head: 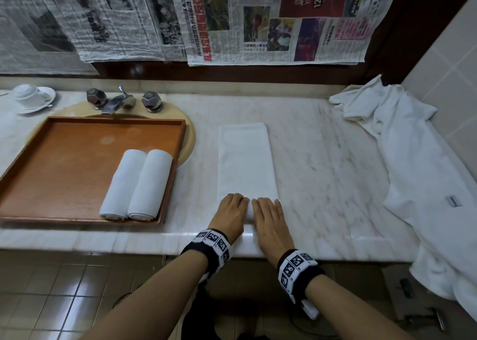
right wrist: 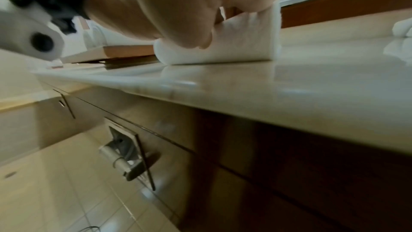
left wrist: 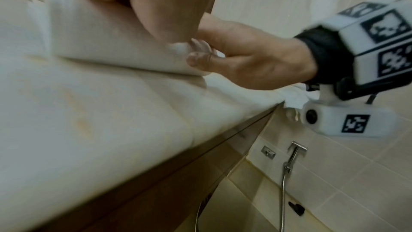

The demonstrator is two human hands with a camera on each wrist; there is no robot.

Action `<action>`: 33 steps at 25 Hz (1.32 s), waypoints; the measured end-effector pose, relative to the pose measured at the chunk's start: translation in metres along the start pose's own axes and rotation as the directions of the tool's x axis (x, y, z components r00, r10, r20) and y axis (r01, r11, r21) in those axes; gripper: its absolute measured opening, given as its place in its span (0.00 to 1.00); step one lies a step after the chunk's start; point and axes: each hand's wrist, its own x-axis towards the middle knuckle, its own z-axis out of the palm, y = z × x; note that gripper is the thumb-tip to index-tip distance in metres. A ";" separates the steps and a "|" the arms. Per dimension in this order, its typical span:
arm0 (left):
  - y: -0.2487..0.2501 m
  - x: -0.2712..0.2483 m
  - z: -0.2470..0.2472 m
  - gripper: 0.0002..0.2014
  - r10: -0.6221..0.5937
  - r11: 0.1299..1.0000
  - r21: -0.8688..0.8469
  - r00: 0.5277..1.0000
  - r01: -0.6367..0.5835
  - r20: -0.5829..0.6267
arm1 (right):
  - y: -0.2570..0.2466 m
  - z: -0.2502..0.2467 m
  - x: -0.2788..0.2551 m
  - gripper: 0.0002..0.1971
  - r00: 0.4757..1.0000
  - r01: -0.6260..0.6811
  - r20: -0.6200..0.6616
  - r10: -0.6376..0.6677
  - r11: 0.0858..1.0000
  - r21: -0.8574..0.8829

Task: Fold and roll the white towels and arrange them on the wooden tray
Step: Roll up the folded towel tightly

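Both hands side by side at near edge of marble surface (head: 322,146), palms down on rolled near end of folded towel (head: 245,159). Left hand (head: 229,215) and right hand (head: 271,223) curl fingers over small roll, thumbs tucked against it, gripping it. Rest of towel lies flat as long strip stretching away toward wall. Wooden tray (head: 64,164) sits left, over sink, holding two rolled towels (head: 136,184) touching side by side. Loose towels (head: 413,159) heaped at right end. Cup on saucer (head: 31,97) far left, beside tap (head: 121,102).

Both hands (head: 251,210) on folded towel (head: 245,159)
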 end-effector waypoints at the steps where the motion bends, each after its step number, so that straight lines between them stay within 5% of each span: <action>1: 0.000 0.005 -0.002 0.22 -0.017 1.000 0.022 0.999 0.016 0.036 | 0.004 -0.001 0.004 0.26 1.000 0.016 0.005 -0.016 1.000 -0.007; 5: 0.011 0.004 -0.009 0.18 -0.025 0.993 0.119 0.999 0.029 -0.034 | 0.018 -0.010 0.027 0.23 0.998 0.064 0.015 -0.065 0.994 0.090; 10: 0.020 -0.025 0.009 0.31 0.030 0.983 0.181 0.996 -0.015 -0.083 | 0.015 -0.015 0.031 0.15 0.998 0.014 0.062 -0.024 0.986 0.165; 15: 0.008 -0.003 0.011 0.16 0.004 0.978 0.209 1.000 -0.007 0.015 | 0.000 -0.003 -0.001 0.28 0.998 0.049 0.027 -0.049 0.998 0.025; 19: 0.012 0.008 0.002 0.15 -0.077 0.980 0.183 0.997 0.075 0.001 | 0.007 -0.010 0.020 0.22 1.000 0.001 0.026 -0.004 0.996 0.092; 24: 0.020 -0.024 0.011 0.26 0.057 0.985 0.169 0.987 -0.031 -0.149 | 0.011 -0.021 0.034 0.19 0.966 -0.118 0.247 0.076 0.980 0.161; 30: 0.006 -0.003 0.010 0.22 0.112 0.983 0.162 0.985 -0.090 -0.128 | 0.003 -0.005 0.004 0.26 0.999 -0.016 0.038 0.016 1.000 0.005; 33: 0.007 0.006 0.005 0.23 0.042 0.985 0.169 0.996 -0.027 -0.082 | 0.011 -0.009 0.016 0.23 1.000 -0.012 0.003 0.012 0.999 0.051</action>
